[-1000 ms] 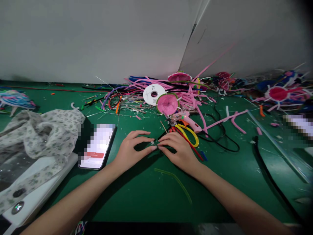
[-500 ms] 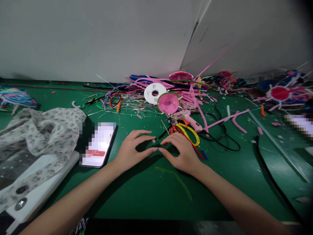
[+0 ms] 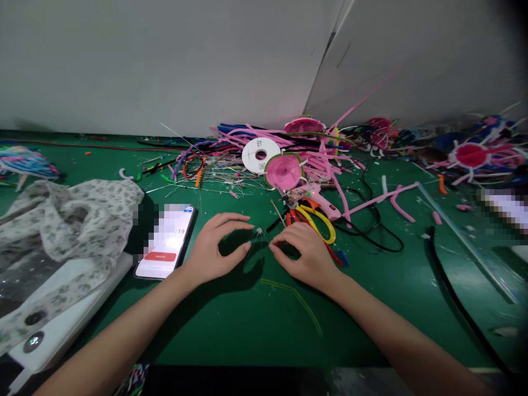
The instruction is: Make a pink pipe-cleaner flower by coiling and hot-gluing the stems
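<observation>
My left hand is open over the green table, with a gap between its thumb and curved fingers and nothing visible in it. Across from it, the thumb and index finger of my right hand press together in a pinch; whatever they hold is too small or hidden to make out. Between the two hands lies a tiny whitish piece with thin spiky strands. Nearer to me, a translucent yellow-green strip rests on the table. Yellow-and-red-handled tools lie just beyond my right hand.
Behind the hands are a pink hot glue gun, a coiled pink disc, a white spool and heaped pink fuzzy stems. A phone and patterned cloth lie left. At right run a black strip and clear sticks.
My left hand has drawn back to the left, so its thumb no longer sits by my right thumb. My right thumb and index finger have come together.
</observation>
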### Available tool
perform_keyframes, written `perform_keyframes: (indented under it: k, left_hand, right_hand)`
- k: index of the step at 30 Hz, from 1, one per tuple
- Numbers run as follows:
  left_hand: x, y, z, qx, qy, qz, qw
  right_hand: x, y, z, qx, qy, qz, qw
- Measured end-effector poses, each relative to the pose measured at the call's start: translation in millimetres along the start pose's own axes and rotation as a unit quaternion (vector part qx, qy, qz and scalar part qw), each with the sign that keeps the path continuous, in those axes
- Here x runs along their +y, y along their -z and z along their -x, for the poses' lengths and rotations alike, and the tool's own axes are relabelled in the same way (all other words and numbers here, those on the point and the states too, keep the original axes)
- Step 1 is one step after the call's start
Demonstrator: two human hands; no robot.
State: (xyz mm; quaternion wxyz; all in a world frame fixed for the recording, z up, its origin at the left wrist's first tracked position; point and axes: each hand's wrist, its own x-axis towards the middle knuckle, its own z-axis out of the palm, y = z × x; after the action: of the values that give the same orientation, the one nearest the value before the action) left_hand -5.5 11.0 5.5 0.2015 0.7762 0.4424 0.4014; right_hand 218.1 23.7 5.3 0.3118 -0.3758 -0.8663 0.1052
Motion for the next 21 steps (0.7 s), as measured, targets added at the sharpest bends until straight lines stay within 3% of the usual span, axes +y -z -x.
perform_keyframes:
  k: [4,11,21]
  left_hand:
    - [-1,5.1,0,0.011,-0.014,-0.049,0.999]
    - [-7,-2.1,1,-0.02,-0.066,-0.13,0.989]
    - [-13,-0.9,0,-0.012,-0.12,-0.169,0.978]
  right_hand:
    - [-5,1,-1,0.028,0.0,0.004,1.0]
    - [-13,-9,0,-0.013,0.005,0.052,0.999]
    - [-10,-3,0,-0.019,-0.017,0.013,1.0]
